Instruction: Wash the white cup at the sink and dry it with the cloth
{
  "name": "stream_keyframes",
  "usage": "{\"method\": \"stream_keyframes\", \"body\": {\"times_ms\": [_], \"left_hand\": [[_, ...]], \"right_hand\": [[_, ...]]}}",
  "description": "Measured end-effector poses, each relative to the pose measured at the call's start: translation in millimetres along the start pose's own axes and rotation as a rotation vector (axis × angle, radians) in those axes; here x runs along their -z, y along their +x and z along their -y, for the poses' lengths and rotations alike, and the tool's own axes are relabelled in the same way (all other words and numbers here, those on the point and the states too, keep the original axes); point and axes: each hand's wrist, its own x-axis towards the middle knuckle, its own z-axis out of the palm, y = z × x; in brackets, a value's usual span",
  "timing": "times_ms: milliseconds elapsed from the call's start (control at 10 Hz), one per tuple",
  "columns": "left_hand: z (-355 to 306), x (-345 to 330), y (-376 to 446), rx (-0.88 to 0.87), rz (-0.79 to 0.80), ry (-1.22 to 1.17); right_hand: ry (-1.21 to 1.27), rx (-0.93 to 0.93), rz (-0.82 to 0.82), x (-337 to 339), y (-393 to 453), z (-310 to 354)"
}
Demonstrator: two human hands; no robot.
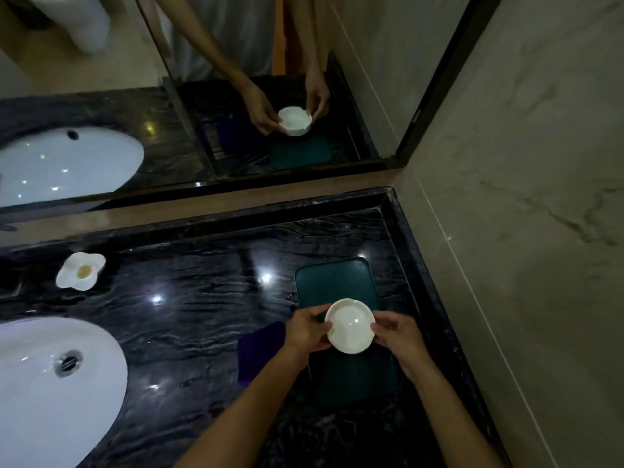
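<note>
Both hands are holding the white cup (pixel 350 325) above the dark green tray (pixel 334 282): left hand (pixel 309 329) gripping its left rim, right hand (pixel 398 334) its right rim. Cup opening is facing up; rim is showing notches. A purple cloth (pixel 260 349) is lying on the black marble counter (pixel 189 292), partly under the left wrist. White sink (pixel 50 383) is sitting at far left, well apart. A flower-shaped white dish (pixel 80 271) is resting near the back ledge. The mirror (pixel 236 96) is reflecting hands and cup.
</note>
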Motion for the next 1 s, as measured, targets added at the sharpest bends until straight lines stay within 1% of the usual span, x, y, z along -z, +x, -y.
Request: {"method": "stream_keyframes", "body": {"times_ms": [200,400,500,700,800,900,1000], "left_hand": [[9,-4,8,-0.075,-0.077,0.081],[12,-3,14,-0.094,-0.087,0.157],[11,-2,16,-0.132,-0.093,0.214],[15,-1,15,-0.138,-0.069,0.140],[20,1,10,-0.172,-0.101,0.122],[22,1,6,-0.183,-0.099,0.109],[21,9,-1,-0.252,-0.181,0.191]], "right_hand": [[-0.083,0.008,-0.014,-5,14,-6],[-0.168,0.038,-0.065,-8,18,-7],[-0.240,0.067,-0.076,-9,18,-7],[-0.266,0.069,-0.074,-6,15,-5],[-0.305,0.102,-0.052,-3,15,-9],[-0.275,0.098,-0.011,-1,14,-7],[-0.157,0.093,-0.005,1,14,-6]]}}
